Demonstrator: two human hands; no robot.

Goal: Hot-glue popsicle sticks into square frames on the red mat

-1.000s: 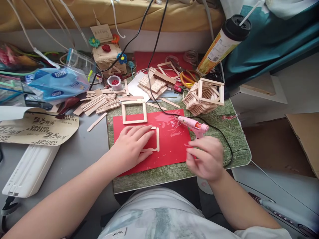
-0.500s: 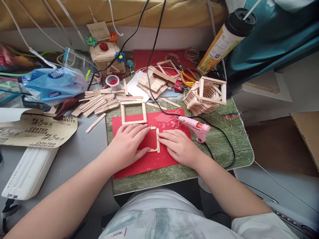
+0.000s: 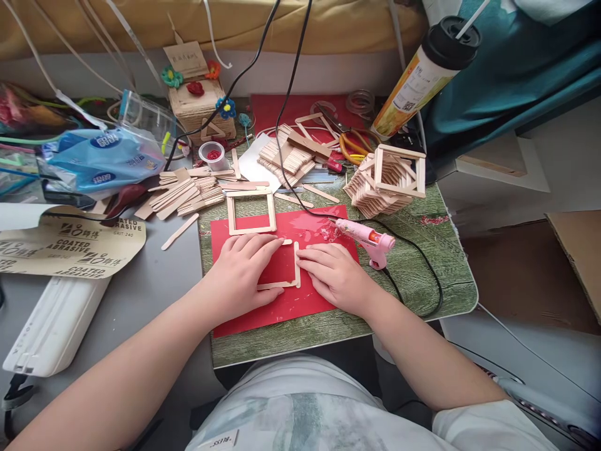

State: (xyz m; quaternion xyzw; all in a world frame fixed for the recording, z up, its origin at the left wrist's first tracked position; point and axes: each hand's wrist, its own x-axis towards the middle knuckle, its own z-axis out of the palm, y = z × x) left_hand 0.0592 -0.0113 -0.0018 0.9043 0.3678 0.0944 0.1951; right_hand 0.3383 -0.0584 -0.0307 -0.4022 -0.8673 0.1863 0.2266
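Thin wooden craft sticks lie in a square on a red sheet (image 3: 282, 313). My left hand (image 3: 241, 272) covers its left side, with the forefinger along the top stick (image 3: 287, 242) and the thumb against the outer edge of the bottom stick (image 3: 277, 285). Across from it, my right hand (image 3: 337, 275) is laid flat with fingers stretched out, fingertips touching the upright right-hand stick (image 3: 297, 263). A small gap shows at the upper right corner. Just beyond my left hand, a finished square frame of craft sticks (image 3: 271, 213) overlaps the sheet's far edge.
A pink glue gun (image 3: 369, 241) lies right of my right hand, its black cord trailing over the green table (image 3: 446, 275). Behind it stands a twisted stack of stick frames (image 3: 389, 181). Loose craft sticks (image 3: 183, 194), scissors (image 3: 354, 147) and a tall cup (image 3: 417, 81) lie or stand farther back.
My left thumb has slid down off the bottom stick to its near edge, so more of that stick shows. The top stick has shifted slightly left. My right hand is nearly still.
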